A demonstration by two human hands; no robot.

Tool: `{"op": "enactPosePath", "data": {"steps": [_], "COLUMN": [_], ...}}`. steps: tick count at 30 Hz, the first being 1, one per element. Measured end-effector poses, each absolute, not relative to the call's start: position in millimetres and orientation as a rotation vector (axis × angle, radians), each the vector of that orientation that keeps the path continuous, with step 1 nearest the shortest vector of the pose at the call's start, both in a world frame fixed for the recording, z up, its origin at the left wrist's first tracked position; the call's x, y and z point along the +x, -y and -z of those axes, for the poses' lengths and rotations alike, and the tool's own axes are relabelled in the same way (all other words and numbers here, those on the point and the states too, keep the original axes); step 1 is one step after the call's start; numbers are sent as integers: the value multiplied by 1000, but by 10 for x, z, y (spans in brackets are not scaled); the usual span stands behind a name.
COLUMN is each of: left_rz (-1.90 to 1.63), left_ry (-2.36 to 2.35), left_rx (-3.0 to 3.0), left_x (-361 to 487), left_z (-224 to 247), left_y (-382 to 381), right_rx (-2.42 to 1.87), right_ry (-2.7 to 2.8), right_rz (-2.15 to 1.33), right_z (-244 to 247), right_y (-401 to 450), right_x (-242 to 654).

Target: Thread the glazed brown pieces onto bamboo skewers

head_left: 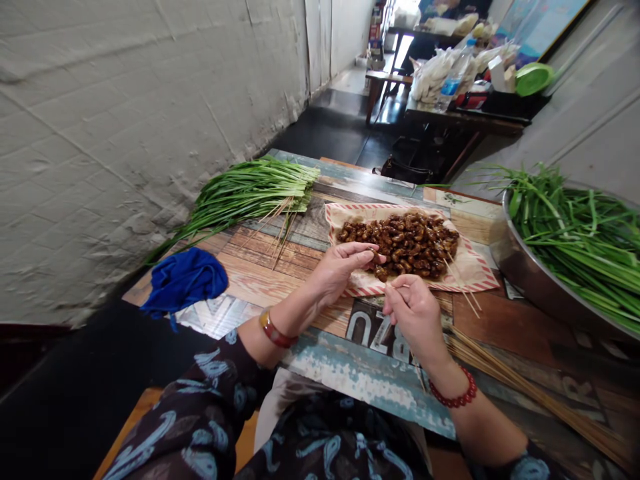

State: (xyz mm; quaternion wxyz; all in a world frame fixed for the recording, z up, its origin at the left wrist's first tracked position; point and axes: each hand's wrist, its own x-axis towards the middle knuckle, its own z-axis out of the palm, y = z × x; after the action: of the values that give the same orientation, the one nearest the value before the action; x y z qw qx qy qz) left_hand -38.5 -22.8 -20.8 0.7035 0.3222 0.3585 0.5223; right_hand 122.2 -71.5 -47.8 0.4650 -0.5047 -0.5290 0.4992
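Over the near edge of a pile of glossy brown, curled food pieces (413, 233), my two hands are close together. The pile lies on a sheet of paper with a red striped border (473, 270). My left hand (343, 267) is closed in a pinch on one small brown piece. My right hand (413, 313) is closed round a thin bamboo skewer (419, 372), whose lower end shows below the palm. A brown piece (381, 273) sits at the skewer's upper end, just above my right fingertips. A couple of skewers (463, 287) lie across the pile's right side.
Loose bamboo skewers (525, 390) lie at the right front. A metal basin (525, 260) of green chives stands at the right. Cut chives (250, 190) with several skewers lie far left, and a blue cloth (185, 283) is at the left edge. Behind stands another table (465, 120) with bags.
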Motion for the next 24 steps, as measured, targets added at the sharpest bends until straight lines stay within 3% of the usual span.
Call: {"op": "enactPosePath", "data": {"steps": [9,24], "left_rz": [-1065,-1238], "left_ry": [-798,-857], "left_rx": [693,864], "left_x": [-337,-475], "left_z": [211,284], "left_y": [276,142], "right_rx": [-1264,-1302], "right_ry": [1393,1590], "right_rz": [-1095,-1027], "right_z": [521,463], "right_y": [717,668], "right_x": [1246,1367]}}
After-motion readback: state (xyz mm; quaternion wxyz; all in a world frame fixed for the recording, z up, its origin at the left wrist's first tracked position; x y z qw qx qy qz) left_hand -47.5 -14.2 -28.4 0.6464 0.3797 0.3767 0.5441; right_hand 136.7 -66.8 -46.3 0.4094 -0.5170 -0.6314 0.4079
